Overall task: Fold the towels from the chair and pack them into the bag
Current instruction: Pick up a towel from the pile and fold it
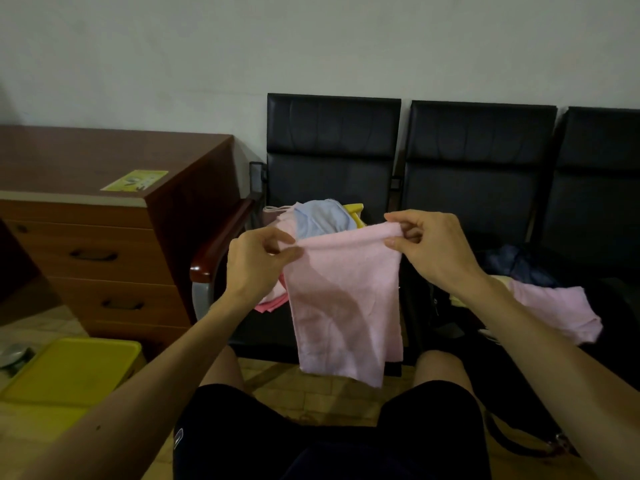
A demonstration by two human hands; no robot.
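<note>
A pink towel (346, 306) hangs doubled over in front of me, held up by its top edge. My left hand (256, 261) pinches its left corner and my right hand (429, 244) pinches its right corner. Behind it, a pile of towels (322, 218) in light blue, pink and yellow lies on the seat of the left black chair (332, 133). On the middle chair a dark bag (516, 265) sits partly hidden by my right arm, with another pink towel (561, 310) draped at its front.
A brown desk with drawers (104, 237) stands at the left, its wooden armrest neighbour (221, 244) close to my left hand. A yellow tray (72, 368) lies on the floor at lower left. My knees in dark shorts (325, 441) are below the towel.
</note>
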